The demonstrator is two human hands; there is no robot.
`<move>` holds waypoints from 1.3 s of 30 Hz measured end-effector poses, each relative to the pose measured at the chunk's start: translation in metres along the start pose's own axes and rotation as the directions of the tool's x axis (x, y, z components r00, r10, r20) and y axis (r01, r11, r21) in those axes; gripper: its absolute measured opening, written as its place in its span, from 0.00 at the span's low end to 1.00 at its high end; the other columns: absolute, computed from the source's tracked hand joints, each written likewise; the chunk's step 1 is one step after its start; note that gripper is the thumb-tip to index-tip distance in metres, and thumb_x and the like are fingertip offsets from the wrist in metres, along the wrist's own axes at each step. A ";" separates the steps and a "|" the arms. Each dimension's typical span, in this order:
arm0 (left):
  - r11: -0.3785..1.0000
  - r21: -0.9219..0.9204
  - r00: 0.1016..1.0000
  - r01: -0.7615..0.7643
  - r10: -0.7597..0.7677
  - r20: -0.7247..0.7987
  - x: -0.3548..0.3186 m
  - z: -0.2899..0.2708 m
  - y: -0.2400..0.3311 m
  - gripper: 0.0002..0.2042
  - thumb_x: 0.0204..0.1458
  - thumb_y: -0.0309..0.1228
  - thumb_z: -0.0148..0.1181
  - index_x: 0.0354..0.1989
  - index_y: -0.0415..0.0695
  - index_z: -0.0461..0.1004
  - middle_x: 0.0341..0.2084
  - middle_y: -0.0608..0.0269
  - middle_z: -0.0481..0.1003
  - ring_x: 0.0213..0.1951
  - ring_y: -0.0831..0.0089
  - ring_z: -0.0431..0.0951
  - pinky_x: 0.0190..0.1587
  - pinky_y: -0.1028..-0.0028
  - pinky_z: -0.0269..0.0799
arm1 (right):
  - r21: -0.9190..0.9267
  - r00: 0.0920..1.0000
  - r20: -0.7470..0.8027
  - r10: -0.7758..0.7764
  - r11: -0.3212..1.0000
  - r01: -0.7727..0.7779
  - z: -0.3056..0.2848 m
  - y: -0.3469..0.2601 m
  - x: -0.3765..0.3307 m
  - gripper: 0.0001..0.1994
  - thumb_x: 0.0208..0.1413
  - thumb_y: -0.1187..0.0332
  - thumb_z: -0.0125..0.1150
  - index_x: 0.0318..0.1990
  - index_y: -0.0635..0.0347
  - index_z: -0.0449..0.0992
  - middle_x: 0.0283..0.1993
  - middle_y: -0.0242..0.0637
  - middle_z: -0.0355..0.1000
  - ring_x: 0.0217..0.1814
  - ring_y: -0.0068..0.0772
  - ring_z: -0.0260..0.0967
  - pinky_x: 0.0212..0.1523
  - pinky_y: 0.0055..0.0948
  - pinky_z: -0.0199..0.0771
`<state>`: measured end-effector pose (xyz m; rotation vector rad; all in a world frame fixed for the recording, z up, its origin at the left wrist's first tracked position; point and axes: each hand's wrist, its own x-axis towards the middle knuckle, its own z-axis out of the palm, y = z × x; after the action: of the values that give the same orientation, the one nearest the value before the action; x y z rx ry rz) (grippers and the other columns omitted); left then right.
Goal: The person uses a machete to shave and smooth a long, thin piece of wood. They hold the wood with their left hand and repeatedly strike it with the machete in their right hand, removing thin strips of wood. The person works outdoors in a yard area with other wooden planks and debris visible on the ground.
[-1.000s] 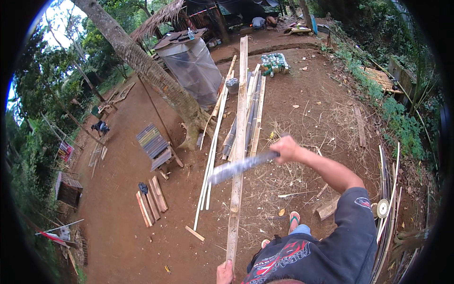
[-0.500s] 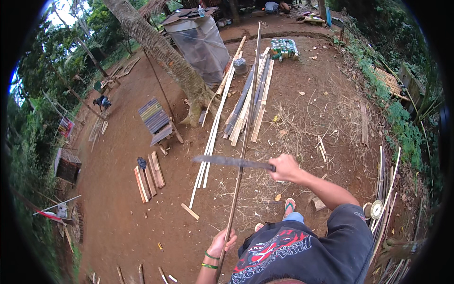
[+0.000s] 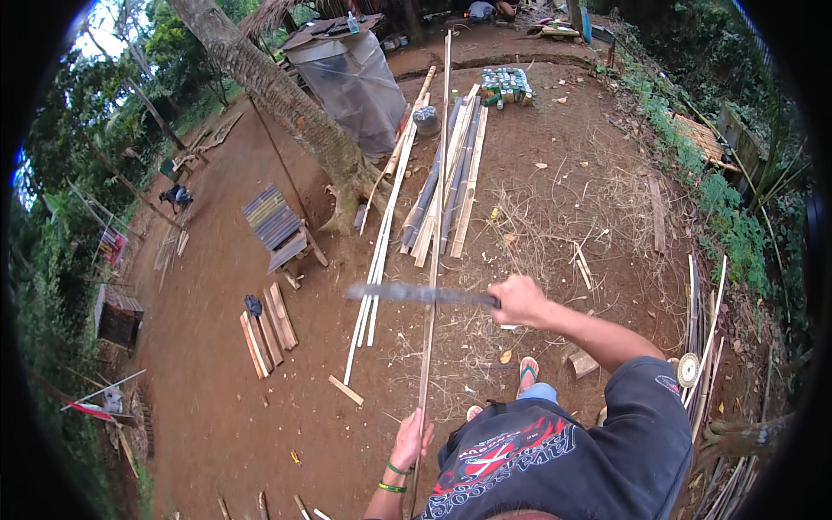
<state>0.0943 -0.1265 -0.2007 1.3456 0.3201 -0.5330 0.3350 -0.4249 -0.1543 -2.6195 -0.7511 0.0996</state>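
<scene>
Here, pole (image 3: 435, 217): thin, pale, running from frame bottom to top
Left hand (image 3: 412, 439): closed round pole
Right hand (image 3: 518, 301): gripping machete (image 3: 420, 295), centre

I have one view only, from a head-worn fisheye looking steeply down over my own chest onto the dirt yard. My left hand (image 3: 411, 442) sits close below the lens; my right hand (image 3: 518, 301) is further out, ahead of its fingers.

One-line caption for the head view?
Left hand grips a long bamboo strip; right hand holds a machete across it.
</scene>
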 end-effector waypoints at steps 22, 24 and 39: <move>0.977 0.170 0.983 0.130 -0.105 -0.151 -0.067 0.008 -0.014 0.23 0.67 0.50 0.34 0.24 0.48 0.60 0.08 0.67 0.59 0.08 0.79 0.55 0.10 0.77 0.52 | 0.017 0.947 -0.212 0.240 0.970 -0.242 -0.087 0.150 0.083 0.06 0.47 0.71 0.52 0.28 0.59 0.76 0.15 0.32 0.63 0.14 0.19 0.56 0.12 0.25 0.61; 0.995 0.088 0.994 0.039 -0.029 -0.107 -0.058 0.002 -0.029 0.21 0.67 0.48 0.37 0.24 0.49 0.60 0.09 0.67 0.59 0.09 0.77 0.55 0.11 0.76 0.49 | -0.011 0.987 -0.059 0.150 0.989 -0.151 -0.083 0.097 0.079 0.06 0.47 0.71 0.51 0.28 0.57 0.76 0.16 0.32 0.63 0.13 0.20 0.55 0.12 0.26 0.62; 0.861 -0.396 0.947 0.319 -0.278 0.158 -0.058 -0.032 -0.041 0.18 0.65 0.44 0.39 0.25 0.48 0.60 0.10 0.69 0.58 0.11 0.77 0.56 0.12 0.77 0.49 | 0.775 0.793 -0.270 0.546 0.612 -0.158 -0.065 0.145 0.100 0.14 0.51 0.61 0.65 0.32 0.65 0.80 0.26 0.43 0.78 0.19 0.27 0.69 0.23 0.30 0.69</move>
<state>0.0264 -0.0899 -0.2117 0.8528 0.5385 -0.7402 0.5036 -0.5083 -0.1497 -1.8381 0.0569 -0.1294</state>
